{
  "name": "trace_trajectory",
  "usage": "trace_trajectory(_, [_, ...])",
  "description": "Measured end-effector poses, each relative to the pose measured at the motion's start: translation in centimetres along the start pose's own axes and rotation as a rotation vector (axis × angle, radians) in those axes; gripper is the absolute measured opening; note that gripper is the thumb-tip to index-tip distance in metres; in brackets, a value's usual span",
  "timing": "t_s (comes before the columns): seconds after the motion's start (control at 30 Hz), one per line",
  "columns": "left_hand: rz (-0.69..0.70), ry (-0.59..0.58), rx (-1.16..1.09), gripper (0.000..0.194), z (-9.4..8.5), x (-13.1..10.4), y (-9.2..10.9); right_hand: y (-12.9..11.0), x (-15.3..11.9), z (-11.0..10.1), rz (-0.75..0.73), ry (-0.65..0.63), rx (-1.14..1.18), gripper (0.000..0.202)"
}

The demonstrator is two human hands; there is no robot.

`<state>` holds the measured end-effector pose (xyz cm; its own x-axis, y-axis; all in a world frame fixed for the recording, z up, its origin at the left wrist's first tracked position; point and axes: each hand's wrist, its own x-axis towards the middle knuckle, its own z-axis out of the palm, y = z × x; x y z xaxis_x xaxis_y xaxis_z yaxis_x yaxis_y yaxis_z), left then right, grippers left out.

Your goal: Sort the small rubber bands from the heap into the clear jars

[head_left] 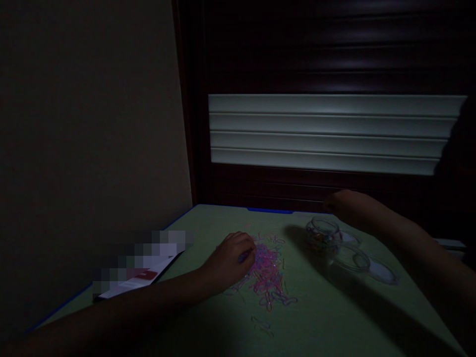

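Observation:
A loose heap of small coloured rubber bands (pixel 266 267), mostly pink and purple, is spread over the middle of the table. At its left side rests my left hand (pixel 236 258), fingers curled, with a bit of purple band showing between thumb and fingers. My right hand (pixel 340 202) is raised above and just right of an open glass jar (pixel 323 233); its fingers are closed, and whatever they hold is hidden in the dark. Coloured bands show through the jar's wall.
Right of the jar lie clear round pieces (pixel 357 260), perhaps lids. A dark-edged flat object (pixel 145 275), partly pixelated, lies at the table's left. The pale green table (pixel 208 218) meets a wall (pixel 92 124) and a slatted panel (pixel 334 134). The light is dim.

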<state>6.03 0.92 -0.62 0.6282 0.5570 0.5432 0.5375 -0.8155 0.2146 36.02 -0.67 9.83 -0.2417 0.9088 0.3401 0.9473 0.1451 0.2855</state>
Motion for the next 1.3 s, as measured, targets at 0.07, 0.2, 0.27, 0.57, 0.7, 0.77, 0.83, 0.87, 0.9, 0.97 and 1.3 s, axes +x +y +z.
trace_trajectory(0.07, [-0.014, 0.003, -0.014, 0.013, 0.0, 0.0, 0.0, -0.4, -0.1, -0.4, -0.021, 0.027, 0.008, 0.022])
trace_trajectory(0.2, [-0.038, 0.001, -0.069, 0.013, -0.1, 0.1, -0.1, -2.4, -0.1, -1.1, -0.099, 0.088, 0.039, 0.019])
trace_trajectory(0.27, [-0.074, 0.017, -0.115, 0.015, -0.2, 0.1, 0.0, -4.2, -0.1, -1.2, -0.179, 0.126, 0.077, 0.018])
trace_trajectory(0.57, [-0.274, 0.175, -0.359, 0.023, 0.1, 0.0, -0.4, -14.0, -1.9, 4.5, -0.26, 0.262, 0.625, 0.018])
trace_trajectory(0.7, [-0.302, 0.208, -0.379, 0.021, -0.1, 0.0, -0.6, -14.4, -2.4, 6.4, -0.169, 0.404, 0.826, 0.019])
trace_trajectory(0.77, [-0.307, 0.227, -0.391, 0.02, -0.2, 0.0, -0.6, -14.0, -2.2, 6.6, -0.1, 0.42, 0.885, 0.018])
trace_trajectory(0.83, [-0.313, 0.256, -0.42, 0.018, -0.3, 0.1, -0.6, -13.8, -2.0, 6.8, -0.07, 0.386, 0.931, 0.018])
trace_trajectory(0.87, [-0.317, 0.275, -0.444, 0.018, -0.4, 0.1, -0.7, -13.7, -1.9, 6.9, -0.057, 0.37, 0.955, 0.019])
trace_trajectory(0.9, [-0.323, 0.294, -0.475, 0.017, -0.4, 0.2, -0.7, -13.7, -1.9, 7.0, -0.043, 0.356, 0.981, 0.019])
trace_trajectory(0.97, [-0.336, 0.32, -0.544, 0.017, -0.4, 0.5, -0.9, -13.8, -1.7, 7.2, -0.008, 0.328, 1.039, 0.02])
trace_trajectory(1.3, [-0.259, 0.23, -0.21, 0.017, -1.2, 0.9, -4.4, -13.8, -1.6, 7.7, 0.045, 0.181, 1.112, 0.021])
